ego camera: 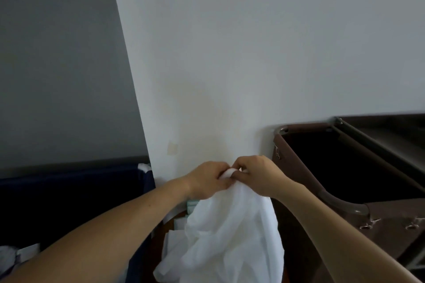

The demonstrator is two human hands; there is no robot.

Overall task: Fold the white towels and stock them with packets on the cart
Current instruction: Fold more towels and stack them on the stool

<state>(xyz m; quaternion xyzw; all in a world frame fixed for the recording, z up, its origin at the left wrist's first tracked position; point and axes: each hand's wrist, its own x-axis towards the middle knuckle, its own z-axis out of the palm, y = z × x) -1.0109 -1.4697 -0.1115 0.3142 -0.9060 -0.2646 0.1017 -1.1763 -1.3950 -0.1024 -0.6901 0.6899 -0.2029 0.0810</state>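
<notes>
Between both hands, left hand (pixel 207 179) and right hand (pixel 257 174) fingers pinch the towel (pixel 230 236) top, its length hanging straight down

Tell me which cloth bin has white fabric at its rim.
The navy bin on the left; white fabric pokes up at its corner by the wall. The brown bin shows none at its rim.

The light was dim and gray. The wall (pixel 253 41) was brightest, and the left side was darker. The white towel (pixel 230 236) had soft gray shadows in its folds. The brown bag (pixel 345 167) looked almost black inside. Lines leaned near the edges.
</notes>
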